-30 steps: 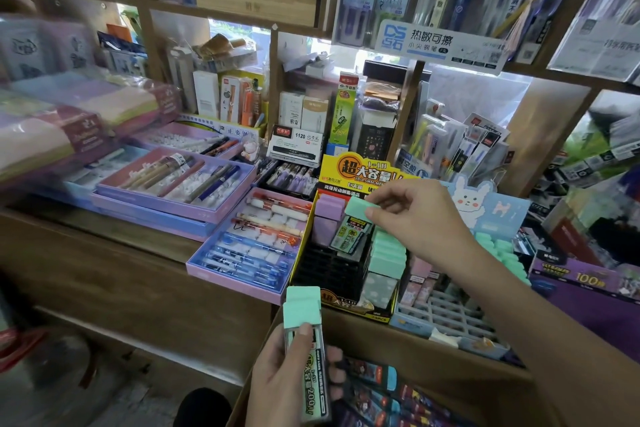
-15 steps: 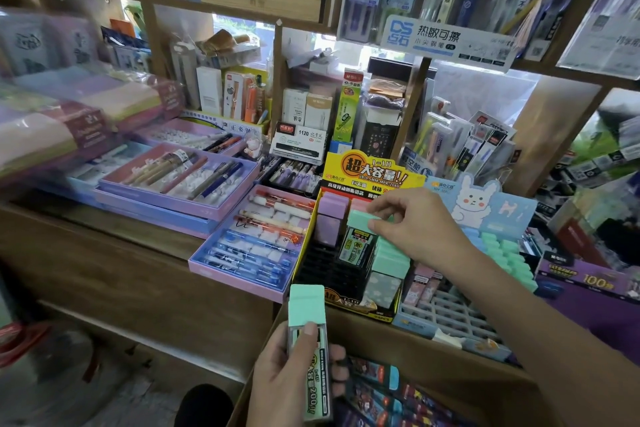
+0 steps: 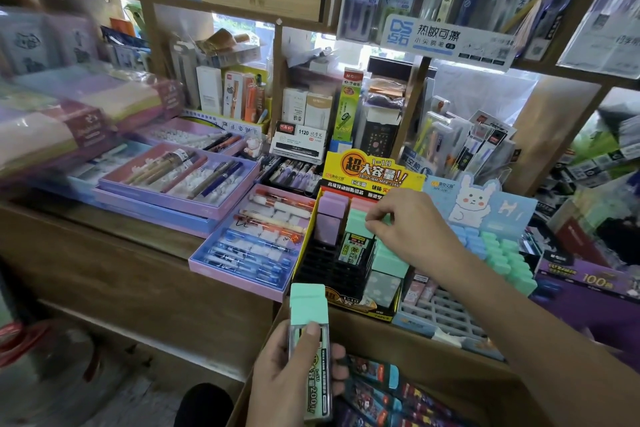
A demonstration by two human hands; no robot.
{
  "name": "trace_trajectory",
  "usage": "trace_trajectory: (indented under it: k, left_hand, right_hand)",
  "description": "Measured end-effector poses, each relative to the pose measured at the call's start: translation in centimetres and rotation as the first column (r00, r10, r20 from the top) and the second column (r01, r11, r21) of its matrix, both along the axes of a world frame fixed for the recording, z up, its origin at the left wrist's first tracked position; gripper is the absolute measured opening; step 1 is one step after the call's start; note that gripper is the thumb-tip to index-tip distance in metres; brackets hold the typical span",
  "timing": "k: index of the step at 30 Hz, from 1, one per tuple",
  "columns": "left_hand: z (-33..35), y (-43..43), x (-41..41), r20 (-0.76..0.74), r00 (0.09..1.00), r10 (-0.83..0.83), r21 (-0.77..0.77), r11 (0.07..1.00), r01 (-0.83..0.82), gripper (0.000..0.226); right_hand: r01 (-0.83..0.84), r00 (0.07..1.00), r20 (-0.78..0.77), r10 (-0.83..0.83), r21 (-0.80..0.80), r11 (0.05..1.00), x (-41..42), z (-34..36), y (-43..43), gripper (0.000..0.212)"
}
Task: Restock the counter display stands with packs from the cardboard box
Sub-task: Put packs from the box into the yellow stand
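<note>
Now, on the head view, I see the left hand [image 3: 291, 381] gripping a long clear pack with mint-green cap [image 3: 308, 308], held upright over the brown cardboard box [image 3: 433, 355]. Ahead of it, the right hand [image 3: 412, 229] pinches the cap of a second mint-capped pack [image 3: 356, 243], which is set in the black slotted display stand with yellow header [image 3: 322, 270].

A wooden table [image 3: 86, 218] ran from the left edge towards the lower centre of the frame. At upper left it carried blurred stacks of pastel wrapped packs [image 3: 69, 121]. Just right of them lay a pink tray of pens [image 3: 180, 177], and below that, touching it, a blue-rimmed tray of pens [image 3: 252, 246]. At centre stood a yellow-and-black display stand [image 3: 372, 173], with a rabbit display stand [image 3: 478, 204] just beside it on the right and a purple box [image 3: 588, 288] at the right edge.
</note>
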State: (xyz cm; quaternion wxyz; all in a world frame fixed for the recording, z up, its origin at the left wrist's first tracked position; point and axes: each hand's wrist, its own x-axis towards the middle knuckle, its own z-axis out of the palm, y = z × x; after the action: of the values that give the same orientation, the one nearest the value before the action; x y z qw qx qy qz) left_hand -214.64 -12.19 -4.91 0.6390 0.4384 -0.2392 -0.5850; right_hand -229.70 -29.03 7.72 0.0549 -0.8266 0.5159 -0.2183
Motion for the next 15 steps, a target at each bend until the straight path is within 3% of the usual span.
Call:
trace_trajectory:
  k: [4, 7, 11, 15]
  left_hand:
    - [0.3, 0.1, 0.0, 0.039, 0.999, -0.001, -0.008, 1.0, 0.001, 0.025]
    - [0.5, 0.1, -0.2, 0.061, 0.998, -0.013, -0.015, 1.0, 0.014, 0.022]
    - [0.9, 0.3, -0.4, 0.079, 0.996, -0.027, -0.028, 0.999, 0.029, 0.026]
    - [1.0, 0.5, -0.4, 0.089, 0.995, -0.036, -0.042, 0.998, 0.04, 0.031]
  right_hand:
    - [-0.023, 0.984, 0.174, 0.023, -0.003, 1.0, 0.1, -0.2, 1.3, 0.008]
    - [-0.103, 0.953, 0.294, 0.073, 0.087, 0.991, 0.4, -0.4, 2.7, 0.009]
    - [-0.227, 0.942, 0.302, 0.147, 0.251, 0.941, 0.9, -0.5, 4.2, 0.007]
    - [-0.284, 0.937, 0.289, 0.197, 0.298, 0.911, 1.1, -0.2, 5.1, 0.009]
